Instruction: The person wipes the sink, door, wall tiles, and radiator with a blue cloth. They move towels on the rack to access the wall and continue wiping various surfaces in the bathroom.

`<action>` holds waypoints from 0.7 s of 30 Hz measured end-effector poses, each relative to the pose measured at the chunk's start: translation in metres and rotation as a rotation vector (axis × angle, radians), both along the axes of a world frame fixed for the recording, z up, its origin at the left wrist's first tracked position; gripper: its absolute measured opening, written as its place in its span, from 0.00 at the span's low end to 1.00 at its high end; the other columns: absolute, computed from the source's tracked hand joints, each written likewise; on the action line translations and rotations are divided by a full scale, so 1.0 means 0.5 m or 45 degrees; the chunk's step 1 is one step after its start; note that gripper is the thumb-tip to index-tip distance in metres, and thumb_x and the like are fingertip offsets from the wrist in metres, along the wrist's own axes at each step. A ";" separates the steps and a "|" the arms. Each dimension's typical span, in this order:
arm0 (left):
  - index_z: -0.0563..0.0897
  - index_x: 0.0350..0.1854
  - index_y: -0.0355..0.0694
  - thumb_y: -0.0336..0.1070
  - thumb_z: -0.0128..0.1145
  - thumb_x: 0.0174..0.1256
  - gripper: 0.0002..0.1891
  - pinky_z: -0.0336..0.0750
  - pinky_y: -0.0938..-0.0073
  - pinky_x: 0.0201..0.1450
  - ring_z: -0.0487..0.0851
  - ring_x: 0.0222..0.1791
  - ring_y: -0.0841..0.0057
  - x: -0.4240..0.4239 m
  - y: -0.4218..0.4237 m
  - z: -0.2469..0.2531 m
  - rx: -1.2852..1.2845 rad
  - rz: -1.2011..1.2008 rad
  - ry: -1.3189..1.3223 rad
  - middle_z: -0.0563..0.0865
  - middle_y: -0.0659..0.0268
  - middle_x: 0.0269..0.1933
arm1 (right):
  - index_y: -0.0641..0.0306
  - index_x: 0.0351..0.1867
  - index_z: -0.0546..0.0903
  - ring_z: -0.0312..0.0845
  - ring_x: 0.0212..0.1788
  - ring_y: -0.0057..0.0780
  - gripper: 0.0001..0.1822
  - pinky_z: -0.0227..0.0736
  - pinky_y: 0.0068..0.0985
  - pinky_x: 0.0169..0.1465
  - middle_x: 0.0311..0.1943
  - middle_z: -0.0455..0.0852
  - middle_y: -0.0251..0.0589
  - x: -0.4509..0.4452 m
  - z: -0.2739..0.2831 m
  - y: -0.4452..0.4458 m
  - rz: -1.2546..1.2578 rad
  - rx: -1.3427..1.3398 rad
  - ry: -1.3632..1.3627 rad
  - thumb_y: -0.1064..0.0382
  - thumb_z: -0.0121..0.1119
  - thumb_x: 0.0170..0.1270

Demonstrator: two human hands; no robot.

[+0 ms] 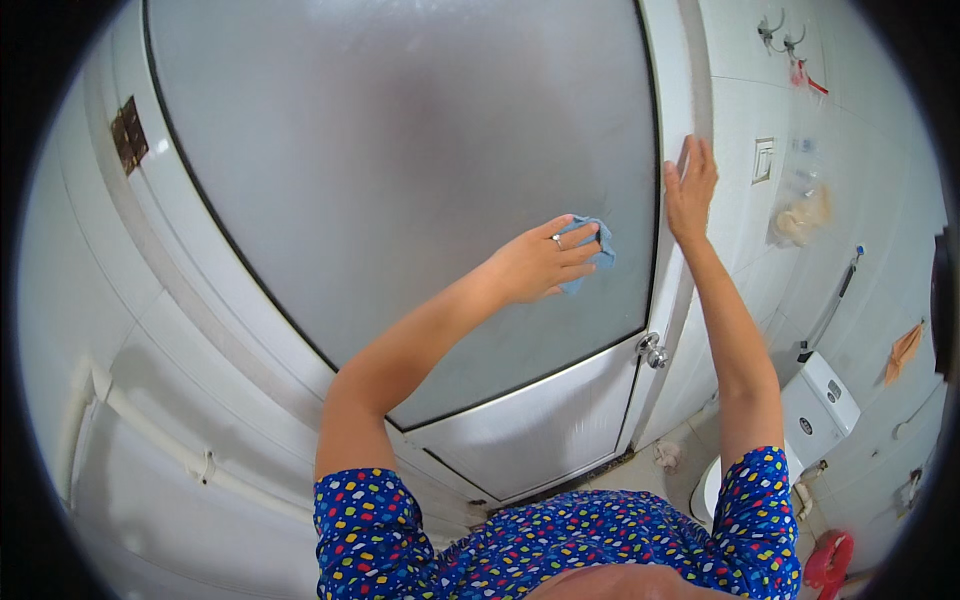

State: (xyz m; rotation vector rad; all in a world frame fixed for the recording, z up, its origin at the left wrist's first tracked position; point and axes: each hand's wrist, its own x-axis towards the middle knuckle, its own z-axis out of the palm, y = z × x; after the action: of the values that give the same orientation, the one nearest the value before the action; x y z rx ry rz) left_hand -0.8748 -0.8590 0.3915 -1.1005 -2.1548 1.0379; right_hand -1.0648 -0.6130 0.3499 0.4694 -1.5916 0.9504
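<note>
My left hand [551, 261] presses a blue cloth [604, 247] against the frosted glass panel [420, 187] of a white-framed door. The fingers are spread over the cloth, and a ring is on one of them. Part of the cloth is hidden under the palm. To the right, my right hand [691, 191] rests against the door's white side frame [666, 82], fingers upward and thumb apart, with nothing seen in it. Below the hands, a round metal door knob [651, 351] sits on the frame, beside the white lower door panel [540, 427].
A brown hinge [130, 135] is at the door's left. On the right wall are metal hooks [780, 34], a hanging clear plastic bag [806, 165] and a light switch [763, 160]. A white toilet [814, 412] stands lower right, near a red plastic item [829, 559]. White pipes [157, 427] run lower left.
</note>
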 end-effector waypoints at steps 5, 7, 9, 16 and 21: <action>0.75 0.71 0.61 0.51 0.65 0.65 0.30 0.56 0.47 0.79 0.57 0.82 0.68 -0.005 0.020 0.219 0.300 0.052 0.389 0.68 0.70 0.78 | 0.68 0.79 0.57 0.58 0.75 0.55 0.39 0.51 0.46 0.77 0.74 0.63 0.59 -0.027 -0.021 -0.020 0.012 -0.038 0.094 0.43 0.48 0.79; 0.73 0.74 0.60 0.52 0.63 0.68 0.31 0.56 0.44 0.78 0.58 0.81 0.66 -0.019 0.019 0.331 0.439 0.082 0.721 0.67 0.69 0.79 | 0.67 0.79 0.57 0.59 0.74 0.55 0.39 0.53 0.47 0.76 0.74 0.64 0.59 -0.021 -0.022 -0.027 -0.004 -0.066 0.106 0.42 0.47 0.79; 0.72 0.75 0.60 0.52 0.63 0.67 0.32 0.56 0.43 0.78 0.58 0.81 0.63 -0.023 0.011 0.415 0.526 0.075 0.998 0.67 0.68 0.79 | 0.66 0.79 0.57 0.60 0.73 0.54 0.39 0.54 0.46 0.75 0.73 0.65 0.58 -0.007 -0.019 -0.040 0.008 -0.081 0.104 0.41 0.46 0.79; 0.74 0.73 0.60 0.53 0.63 0.67 0.31 0.55 0.46 0.79 0.58 0.81 0.63 -0.107 0.097 0.338 0.319 0.067 0.701 0.67 0.69 0.78 | 0.62 0.79 0.60 0.62 0.72 0.52 0.37 0.56 0.45 0.74 0.74 0.65 0.54 -0.014 -0.027 -0.042 0.031 -0.129 0.144 0.39 0.45 0.79; 0.75 0.72 0.60 0.54 0.65 0.65 0.31 0.57 0.49 0.80 0.59 0.81 0.65 -0.119 0.118 0.217 -0.045 -0.004 0.145 0.69 0.70 0.77 | 0.62 0.79 0.60 0.61 0.72 0.54 0.35 0.55 0.46 0.74 0.74 0.65 0.55 -0.006 -0.030 -0.041 0.063 -0.121 0.122 0.45 0.48 0.79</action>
State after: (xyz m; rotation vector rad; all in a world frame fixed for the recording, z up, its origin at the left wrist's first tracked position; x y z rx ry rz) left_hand -0.9343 -0.8001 0.4999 -1.0346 -2.0516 1.1142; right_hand -1.0676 -0.6337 0.3348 0.4833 -1.4479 1.0215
